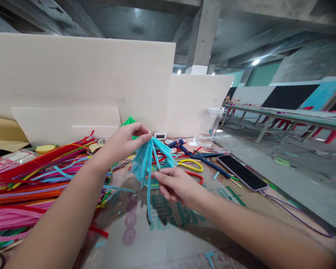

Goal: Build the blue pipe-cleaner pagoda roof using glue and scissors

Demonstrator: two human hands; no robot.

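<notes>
My left hand (122,142) pinches the top of a bundle of turquoise pipe cleaners (148,158) that fans downward like a tassel, held above the cardboard-covered table (156,239). My right hand (177,185) grips the lower strands from below, thumb and fingers around one of them; a single long strand (148,203) hangs down toward the table.
A heap of multicoloured pipe cleaners (30,179) lies at left. Behind the hands are yellow-handled scissors (190,164), blue pliers (205,157), a red-handled tool (197,175), a phone (242,172) with purple cable, a clear plastic jar (211,121), and white foam boards (81,78).
</notes>
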